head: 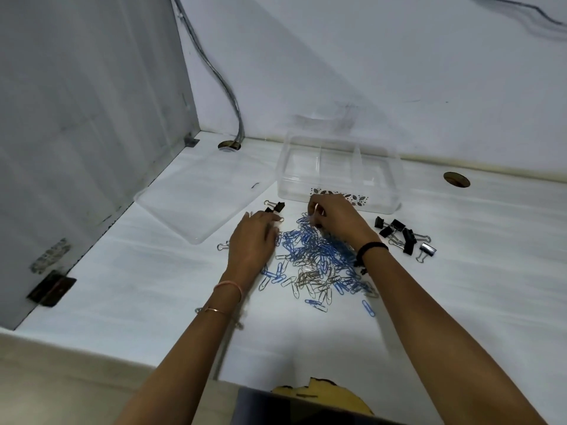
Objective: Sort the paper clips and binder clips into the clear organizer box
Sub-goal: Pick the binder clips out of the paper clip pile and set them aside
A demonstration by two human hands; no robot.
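Note:
A pile of blue and silver paper clips lies on the white desk. Behind it stands the clear organizer box, open, its compartments showing nothing inside. My right hand is at the pile's far edge, fingers pinched on paper clips. My left hand lies flat, palm down, at the pile's left edge, fingertips beside a black binder clip. Several black binder clips lie to the right of the pile. One silver-handled binder clip sits left of my left hand.
The box's clear lid lies flat to the left of the box. A grey partition wall stands on the left, with a cable entering a desk hole. Another desk hole is at the right.

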